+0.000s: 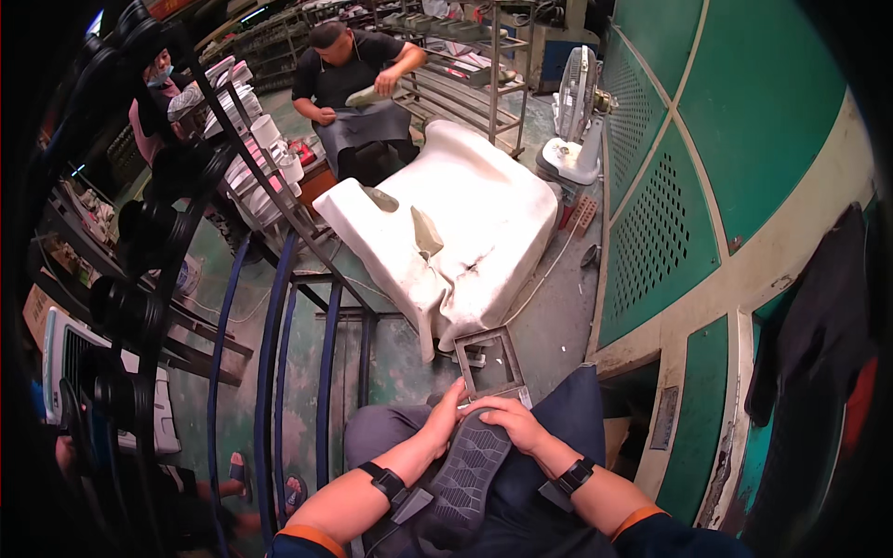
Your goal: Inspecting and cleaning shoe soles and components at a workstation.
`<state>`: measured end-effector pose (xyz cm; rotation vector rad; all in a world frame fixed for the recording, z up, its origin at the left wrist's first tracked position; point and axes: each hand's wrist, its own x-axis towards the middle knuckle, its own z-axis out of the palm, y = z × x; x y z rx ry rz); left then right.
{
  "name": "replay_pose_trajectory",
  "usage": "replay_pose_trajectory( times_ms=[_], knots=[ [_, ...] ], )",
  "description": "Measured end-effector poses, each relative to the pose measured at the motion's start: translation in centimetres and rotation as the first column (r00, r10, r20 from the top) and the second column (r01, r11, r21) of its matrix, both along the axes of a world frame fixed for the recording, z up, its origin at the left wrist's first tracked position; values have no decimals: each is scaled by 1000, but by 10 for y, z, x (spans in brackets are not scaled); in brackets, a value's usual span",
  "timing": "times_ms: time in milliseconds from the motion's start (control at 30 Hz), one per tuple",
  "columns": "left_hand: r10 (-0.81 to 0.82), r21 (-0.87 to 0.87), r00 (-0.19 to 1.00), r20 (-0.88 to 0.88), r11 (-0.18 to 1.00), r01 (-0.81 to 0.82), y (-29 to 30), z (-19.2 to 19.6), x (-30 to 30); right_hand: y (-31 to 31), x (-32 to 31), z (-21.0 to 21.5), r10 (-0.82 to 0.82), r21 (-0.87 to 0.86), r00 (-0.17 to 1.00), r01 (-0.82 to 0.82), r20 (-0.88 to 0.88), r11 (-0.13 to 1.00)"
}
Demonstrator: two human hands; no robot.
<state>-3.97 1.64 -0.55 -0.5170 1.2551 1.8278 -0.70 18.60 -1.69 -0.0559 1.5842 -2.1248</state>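
A dark grey shoe [473,470] lies over my lap with its patterned sole facing up. At its far end, my left hand [446,417] presses along the left side, fingers pointing away from me and partly hidden. My right hand [512,420] curls over the same end from the right, thumb near the edge of the sole. Both hands hold the shoe between them. Just beyond them stands a small rectangular metal frame [462,367].
A table draped in white cloth [484,214] stands ahead, bearing two greenish shoe-shaped pieces [425,232]. Behind it a seated person [353,84] holds a similar piece. Blue metal rails [270,372] rise at left; green panels [660,223] and a fan [575,93] are at right.
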Motion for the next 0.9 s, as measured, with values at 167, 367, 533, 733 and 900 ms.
replay_pose_trajectory(
  times_ms=[167, 367, 533, 733, 900],
  knots=[
    [-18, 216, 987, 163, 976, -18, 14, -34, -2, 0, 16, -2, -137, 49, 979, 146, -153, 988],
    [56, 194, 996, 64, 979, -67, 2, -10, 23, -22, 33, 10, -254, -14, 967, 254, -19, 967],
    [89, 157, 994, -65, 985, -78, -13, -7, 38, -38, 44, 21, -279, 37, 960, 279, 10, 960],
    [106, 204, 991, -83, 975, -87, -13, 6, 45, -41, 47, 36, -264, 53, 964, 264, -18, 963],
    [119, 165, 983, -137, 982, -95, -16, 14, 51, -45, 56, 51, -243, 93, 963, 254, -113, 963]
  ],
)
